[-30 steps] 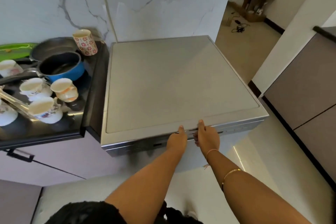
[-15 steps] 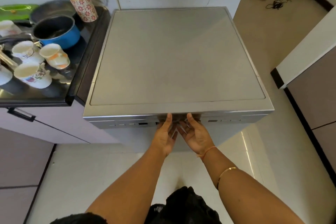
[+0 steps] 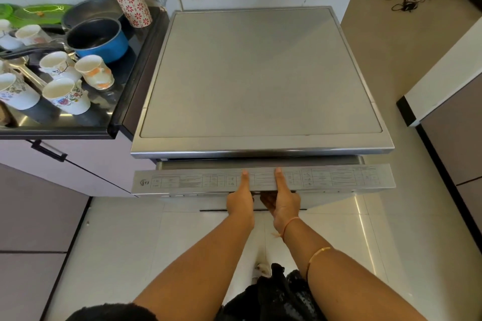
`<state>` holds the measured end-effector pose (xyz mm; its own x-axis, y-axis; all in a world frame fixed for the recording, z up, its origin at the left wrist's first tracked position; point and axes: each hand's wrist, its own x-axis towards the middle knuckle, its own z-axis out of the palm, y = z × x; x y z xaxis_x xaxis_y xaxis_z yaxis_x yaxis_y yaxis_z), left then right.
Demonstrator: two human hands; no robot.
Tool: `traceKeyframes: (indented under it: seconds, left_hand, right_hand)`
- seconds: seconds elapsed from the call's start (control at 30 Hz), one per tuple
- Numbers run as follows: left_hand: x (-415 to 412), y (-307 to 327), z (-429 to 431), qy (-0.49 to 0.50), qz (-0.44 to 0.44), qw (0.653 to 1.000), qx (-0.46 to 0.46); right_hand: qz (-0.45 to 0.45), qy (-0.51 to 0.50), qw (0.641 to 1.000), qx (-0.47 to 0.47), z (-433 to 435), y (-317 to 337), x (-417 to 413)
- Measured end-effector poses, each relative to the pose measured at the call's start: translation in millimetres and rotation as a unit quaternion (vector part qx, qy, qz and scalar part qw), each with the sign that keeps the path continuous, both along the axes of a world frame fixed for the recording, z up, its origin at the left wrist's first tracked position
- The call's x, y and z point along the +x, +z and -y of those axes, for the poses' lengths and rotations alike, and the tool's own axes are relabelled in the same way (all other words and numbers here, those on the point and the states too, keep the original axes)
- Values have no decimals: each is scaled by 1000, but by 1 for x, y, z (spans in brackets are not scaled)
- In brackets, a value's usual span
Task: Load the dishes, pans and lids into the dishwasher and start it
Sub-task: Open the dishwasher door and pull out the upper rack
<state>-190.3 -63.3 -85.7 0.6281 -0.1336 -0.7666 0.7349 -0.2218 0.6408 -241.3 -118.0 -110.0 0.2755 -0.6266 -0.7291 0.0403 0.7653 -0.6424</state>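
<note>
The silver dishwasher [image 3: 260, 73] stands against the marble wall. Its door [image 3: 182, 182] is tilted out a little at the top, so the control strip on the door's upper edge shows. My left hand [image 3: 241, 200] and my right hand [image 3: 284, 200] both grip the middle of that door edge, thumbs on top and fingers curled underneath. On the black counter [image 3: 104, 117] to the left sit a blue pot [image 3: 101, 40], a grey pan [image 3: 91, 9] behind it, a tall floral tumbler [image 3: 133, 5] and several white floral cups [image 3: 65, 95].
Green plates [image 3: 34, 12] lie at the counter's far left. A cabinet drawer with a black handle [image 3: 48, 151] is below the counter. Grey cabinets [image 3: 453, 138] stand on the right. Pale floor tiles [image 3: 130, 242] lie in front of the dishwasher.
The dishwasher door has come away from the body at the top, exposing the control strip. Both hands shifted from under the front edge to gripping the door's top.
</note>
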Motion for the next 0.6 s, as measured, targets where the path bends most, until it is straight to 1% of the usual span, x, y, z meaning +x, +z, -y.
traceKeyframes:
  seconds: [0.07,0.17,0.27,0.3,0.33,0.4,0.43,0.47,0.5,0.53,0.57,0.6]
  left_hand:
    - [-1,0,-11,-47,-1,999,13]
    - [3,2,-24,-140,26,988,57]
    - [1,7,-38,-213,46,972,88]
    - [-1,8,-44,-254,78,957,114]
    - [-3,9,-51,-314,141,923,170]
    - [-9,14,-66,-424,292,801,305]
    - [-12,17,-73,-451,338,754,338]
    - [-15,19,-79,-464,359,727,356]
    - [-19,19,-86,-474,363,710,373]
    - [-25,18,-94,-480,365,698,386]
    - [-31,14,-100,-493,368,683,394]
    - [-39,11,-106,-514,368,663,401]
  right_hand:
    - [-45,48,998,-21,-3,1,-10]
    - [-93,91,991,-41,-5,8,-17]
    - [-134,135,981,-31,-9,19,-23]
    - [-150,148,977,-29,-13,24,-28]
    - [-166,159,973,-31,-18,27,-34]
    - [-207,184,959,-55,-32,30,-46]
    - [-247,204,943,-93,-41,28,-52]
    - [-305,243,908,-152,-49,27,-58]
    - [-377,290,852,-219,-60,26,-64]
    - [-444,336,783,-279,-71,26,-71]
    - [-487,371,725,-316,-80,27,-77]
    - [-509,395,686,-338,-87,26,-84]
